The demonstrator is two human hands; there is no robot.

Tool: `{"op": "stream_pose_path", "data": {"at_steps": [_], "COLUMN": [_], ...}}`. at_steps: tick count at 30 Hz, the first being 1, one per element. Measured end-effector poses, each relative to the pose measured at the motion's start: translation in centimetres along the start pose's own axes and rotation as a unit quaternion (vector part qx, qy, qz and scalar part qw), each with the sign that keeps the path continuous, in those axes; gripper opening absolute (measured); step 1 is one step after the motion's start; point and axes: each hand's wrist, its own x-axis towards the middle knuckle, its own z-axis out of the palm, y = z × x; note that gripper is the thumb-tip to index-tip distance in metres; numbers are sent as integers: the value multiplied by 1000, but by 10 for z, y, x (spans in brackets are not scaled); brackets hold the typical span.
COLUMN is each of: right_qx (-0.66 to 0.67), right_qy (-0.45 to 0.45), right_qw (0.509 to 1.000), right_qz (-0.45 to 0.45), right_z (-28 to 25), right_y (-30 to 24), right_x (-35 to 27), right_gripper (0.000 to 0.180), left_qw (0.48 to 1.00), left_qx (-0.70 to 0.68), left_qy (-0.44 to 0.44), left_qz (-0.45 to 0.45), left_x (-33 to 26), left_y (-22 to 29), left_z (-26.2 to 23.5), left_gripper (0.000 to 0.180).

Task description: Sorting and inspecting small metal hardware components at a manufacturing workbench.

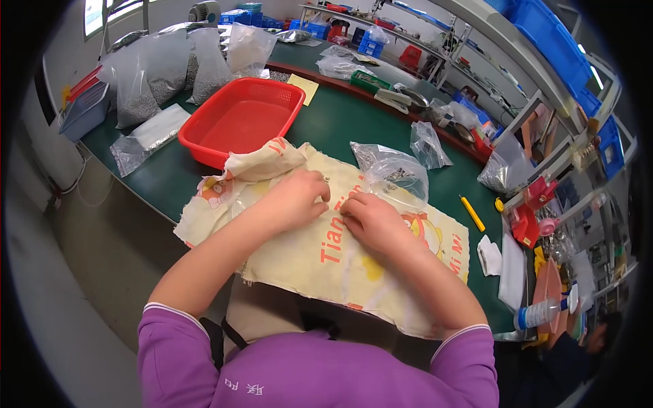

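A pale yellow printed cloth (381, 285) lies over the near edge of the table, its far left part bunched up. Over its middle is my left hand (301, 197), fingers curled in; whatever they may pinch is too small or hidden to name. Close to its right, my right hand (371, 219) rests low over the cloth with bent fingers pressed together, their contents likewise hidden. Just beyond my right hand, a clear plastic bag (398, 175) with small metal parts lies partly on the cloth. Beyond my left hand stands a red plastic basket (241, 122).
Bags of small metal parts (163, 71) stand at the far left beside a grey-blue basket (85, 112). On the green table (323, 112) at right lie a yellow cutter knife (472, 213), a white cloth (488, 256) and a spray bottle (541, 314). Shelving (544, 81) rises at right.
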Motion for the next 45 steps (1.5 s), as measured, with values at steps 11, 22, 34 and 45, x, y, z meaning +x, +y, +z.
{"op": "stream_pose_path", "data": {"at_steps": [11,22,34,45], "right_qx": [38,74,164,105], "right_qy": [-14,-20,-34,-119], "right_qw": [998,991,979,984], "right_qz": [55,111,116,87], "right_z": [-19,32,26,12], "right_y": [0,2,-8,-22], "right_x": [21,76,65,65], "right_gripper": [11,20,15,14], "left_qw": [994,959,955,933], "left_qx": [100,-187,-155,-211], "left_qy": [30,118,201,255], "left_qz": [-20,-179,-152,-140], "left_x": [-68,-23,-25,-26], "left_y": [-37,-9,-27,-33], "left_z": [-9,17,39,39], "left_gripper": [21,60,62,53]}}
